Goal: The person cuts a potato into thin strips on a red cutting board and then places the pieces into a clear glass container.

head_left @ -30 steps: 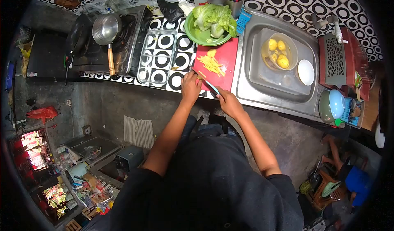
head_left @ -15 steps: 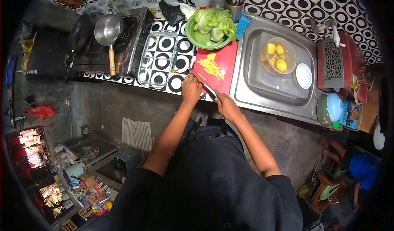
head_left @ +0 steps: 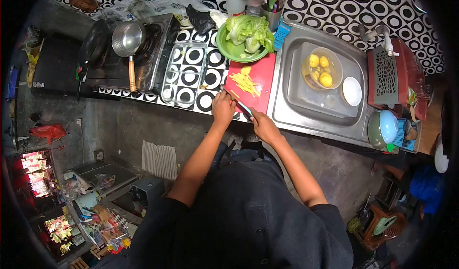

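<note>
Gripping knife (head_left: 244, 108) with right hand (head_left: 264, 125), fingers closed round handle, blade slanting to upper left near frame centre. Holding left hand (head_left: 224, 107) curled beside blade, at lower left edge of red cutting board (head_left: 266, 68); can't tell if pinching anything. Got cut yellow strips (head_left: 245, 84) on board just above knife, lettuce (head_left: 248, 31) in green dish (head_left: 222, 45) beyond, peeled potatoes (head_left: 325, 80) in sink (head_left: 291, 107), upper right.
</note>
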### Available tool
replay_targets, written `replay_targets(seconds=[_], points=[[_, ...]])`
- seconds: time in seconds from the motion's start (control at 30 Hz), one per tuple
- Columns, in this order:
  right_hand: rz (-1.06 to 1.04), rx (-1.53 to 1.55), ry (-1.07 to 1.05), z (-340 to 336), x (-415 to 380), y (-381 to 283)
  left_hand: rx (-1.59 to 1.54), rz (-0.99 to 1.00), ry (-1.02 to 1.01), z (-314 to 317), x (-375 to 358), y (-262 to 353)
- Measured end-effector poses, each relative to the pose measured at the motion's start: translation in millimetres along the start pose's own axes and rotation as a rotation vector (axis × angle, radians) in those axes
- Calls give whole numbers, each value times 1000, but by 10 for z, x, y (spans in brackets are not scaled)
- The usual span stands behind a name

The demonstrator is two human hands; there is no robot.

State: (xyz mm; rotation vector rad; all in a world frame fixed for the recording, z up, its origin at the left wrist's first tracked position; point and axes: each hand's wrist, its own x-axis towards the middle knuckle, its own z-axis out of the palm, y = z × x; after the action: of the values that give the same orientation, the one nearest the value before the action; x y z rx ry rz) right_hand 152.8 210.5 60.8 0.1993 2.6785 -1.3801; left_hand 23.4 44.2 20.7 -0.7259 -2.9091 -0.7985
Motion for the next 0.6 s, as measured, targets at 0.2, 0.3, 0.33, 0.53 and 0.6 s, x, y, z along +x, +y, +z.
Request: replay_targets(seconds=[0.2,0.3,0.33,0.53,0.6], points=[[-10,10,8,17,11,13,0,9,17,-20,-6,30],[10,3,2,4,7,-7,-6,29,33,-30,2,39],[10,1,5,14,12,1,-11,38,41,-39,6,45],[18,7,-4,-4,24,-9,104,94,28,-1,-46,6],[17,14,-9,-10,22,-16,130,120,35,26,-60,-25]])
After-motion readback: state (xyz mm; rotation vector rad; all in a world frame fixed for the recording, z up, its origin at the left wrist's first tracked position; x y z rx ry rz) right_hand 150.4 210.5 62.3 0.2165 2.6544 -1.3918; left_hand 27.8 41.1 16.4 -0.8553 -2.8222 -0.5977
